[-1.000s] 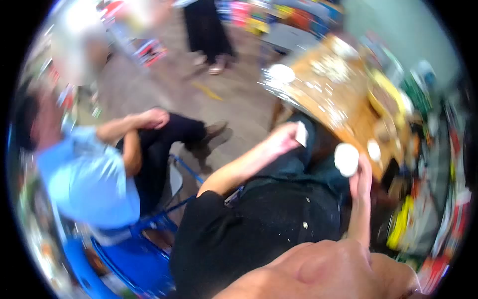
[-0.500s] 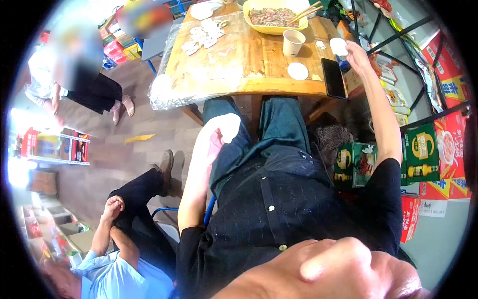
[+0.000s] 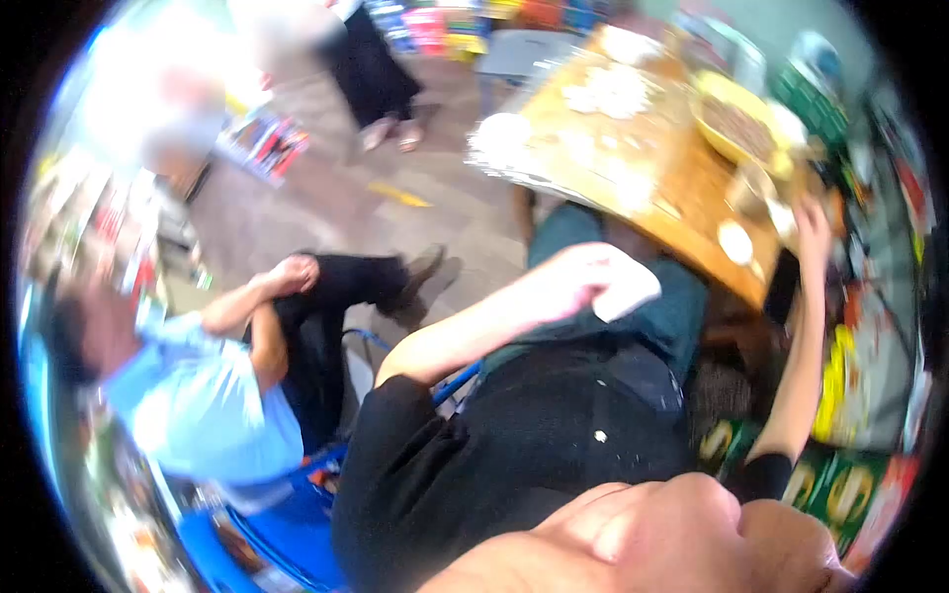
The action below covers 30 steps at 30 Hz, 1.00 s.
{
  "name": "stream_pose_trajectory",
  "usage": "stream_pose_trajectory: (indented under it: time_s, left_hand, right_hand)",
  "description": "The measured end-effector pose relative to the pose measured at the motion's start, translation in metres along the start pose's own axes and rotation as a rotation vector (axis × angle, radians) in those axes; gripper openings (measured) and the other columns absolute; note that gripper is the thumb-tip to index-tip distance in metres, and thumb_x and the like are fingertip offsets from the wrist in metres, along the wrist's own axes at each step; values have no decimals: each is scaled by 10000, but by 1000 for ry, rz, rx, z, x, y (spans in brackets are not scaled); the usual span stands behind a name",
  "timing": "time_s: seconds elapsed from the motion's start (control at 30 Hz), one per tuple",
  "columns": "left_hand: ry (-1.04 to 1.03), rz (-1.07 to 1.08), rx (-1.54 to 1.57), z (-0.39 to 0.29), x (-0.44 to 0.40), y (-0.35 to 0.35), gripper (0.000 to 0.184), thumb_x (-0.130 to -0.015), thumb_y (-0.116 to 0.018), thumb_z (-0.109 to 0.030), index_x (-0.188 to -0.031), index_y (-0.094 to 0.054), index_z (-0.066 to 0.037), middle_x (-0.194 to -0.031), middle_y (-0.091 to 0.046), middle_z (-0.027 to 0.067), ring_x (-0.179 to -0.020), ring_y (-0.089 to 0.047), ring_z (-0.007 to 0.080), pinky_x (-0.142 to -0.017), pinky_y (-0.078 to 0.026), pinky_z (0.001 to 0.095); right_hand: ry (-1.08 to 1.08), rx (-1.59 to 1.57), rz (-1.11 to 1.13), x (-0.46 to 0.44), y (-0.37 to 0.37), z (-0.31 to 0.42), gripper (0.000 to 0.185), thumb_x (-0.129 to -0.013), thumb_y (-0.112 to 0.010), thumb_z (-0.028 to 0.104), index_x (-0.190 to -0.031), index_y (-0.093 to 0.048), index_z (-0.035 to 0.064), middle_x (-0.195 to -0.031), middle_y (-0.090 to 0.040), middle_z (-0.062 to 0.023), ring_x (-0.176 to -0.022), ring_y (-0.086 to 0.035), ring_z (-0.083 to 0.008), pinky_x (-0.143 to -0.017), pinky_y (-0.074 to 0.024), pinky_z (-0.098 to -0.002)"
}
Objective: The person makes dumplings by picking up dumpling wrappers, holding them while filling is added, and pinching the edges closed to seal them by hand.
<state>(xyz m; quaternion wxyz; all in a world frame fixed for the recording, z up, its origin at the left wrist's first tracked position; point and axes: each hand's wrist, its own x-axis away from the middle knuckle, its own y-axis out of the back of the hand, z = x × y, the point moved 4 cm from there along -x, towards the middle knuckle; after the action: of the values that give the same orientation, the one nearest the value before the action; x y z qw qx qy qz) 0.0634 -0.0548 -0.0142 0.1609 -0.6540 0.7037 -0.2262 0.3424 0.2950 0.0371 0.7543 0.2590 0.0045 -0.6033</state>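
My left hand (image 3: 585,280), over my lap, has its fingers closed on a thin, limp white wrapper (image 3: 627,289). My right hand (image 3: 813,232) reaches to the right end of the wooden table (image 3: 692,222), with its fingers smeared by motion. Beside its fingers lies a pale piece (image 3: 781,218); whether they touch it is unclear. Near that hand stand a paper cup (image 3: 750,190) and a yellow bowl (image 3: 733,121) of minced filling. A white round wrapper (image 3: 734,242) lies close to the table edge, left of a dark phone (image 3: 782,287).
Several white pieces (image 3: 610,92) lie on the far part of the table, near clear plastic film (image 3: 499,148). At the left a person in a light blue shirt (image 3: 213,415) sits with hands together. Another person in dark clothing (image 3: 368,69) stands farther off. Boxes are at the right.
The view has swung, placing the table at the upper right. Since the earliest frame, my right hand has moved from near my lap to the table's right end. My left hand still holds a white wrapper.
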Motion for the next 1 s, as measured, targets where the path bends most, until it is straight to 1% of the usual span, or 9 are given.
stream_pose_trajectory:
  time_s: [0.17,0.3,0.4,0.43,0.53,0.6,0.7,0.83,1.0]
  left_hand:
    - [88,26,129,-7,-1,-32,181,-920,-617,-117,-1066,-601,-12,-981,-638,44,-900,-620,122,-813,-510,268]
    - [-181,-58,-364,-10,-34,2,191,-859,-645,-63,-1035,-649,11,-942,-667,43,-859,-614,100,-769,-502,247]
    - [-255,-87,-574,-20,-38,4,211,-835,-652,-75,-1028,-683,5,-895,-702,64,-804,-629,87,-717,-507,242]
    - [-252,-87,-691,-22,-38,2,221,-833,-657,-86,-1035,-686,-2,-885,-711,70,-790,-638,86,-710,-512,244]
    - [-428,-56,-959,-22,-31,-11,246,-833,-645,-98,-1054,-672,6,-905,-717,138,-818,-690,176,-748,-535,283]
    - [-401,-1,-1015,-19,-21,-20,236,-839,-647,-105,-1049,-675,-1,-863,-704,150,-819,-692,237,-734,-538,317]
    - [-690,173,-1429,-14,-12,-37,157,-765,-659,-112,-909,-669,-51,-778,-668,104,-731,-632,286,-708,-520,370]
    - [-1014,331,-1447,-19,16,-47,124,-778,-600,-126,-870,-627,-47,-883,-641,100,-870,-596,286,-710,-516,399]
    - [-1170,191,-1747,-28,41,-52,108,-781,-593,-132,-817,-588,-30,-838,-577,111,-851,-578,284,-671,-505,387]
  right_hand:
    - [-205,-337,494,175,-90,82,112,-932,-545,136,-966,-598,43,-672,-581,-25,-533,-518,-85,-517,-436,-214]
    - [-443,-512,891,234,-125,78,114,-925,-532,83,-1008,-586,29,-732,-611,-60,-595,-570,-109,-535,-486,-231]
    - [-691,-852,888,253,-148,85,267,-962,-494,146,-1170,-541,-16,-921,-645,-146,-748,-644,-209,-635,-553,-299]
    - [-788,-1040,898,255,-158,81,409,-996,-462,285,-1237,-502,-43,-1103,-621,-204,-942,-646,-275,-815,-549,-367]
    - [-906,-1349,948,256,-177,110,595,-996,-398,476,-1286,-451,-41,-1336,-487,-224,-1227,-491,-340,-1086,-361,-466]
    - [-988,-1413,896,253,-185,113,585,-991,-415,477,-1275,-468,-31,-1307,-518,-208,-1214,-505,-338,-1080,-370,-469]
    - [-1070,-1522,822,249,-186,88,495,-1003,-423,416,-1240,-499,-11,-1247,-569,-185,-1154,-555,-309,-1022,-434,-463]
    - [-1205,-1508,840,228,-201,65,340,-1019,-392,211,-1300,-487,45,-1200,-612,-113,-966,-649,-270,-791,-551,-455]
    - [-1079,-1577,1094,219,-206,91,413,-997,-387,143,-1385,-412,3,-1390,-490,-135,-1219,-526,-236,-967,-479,-386]
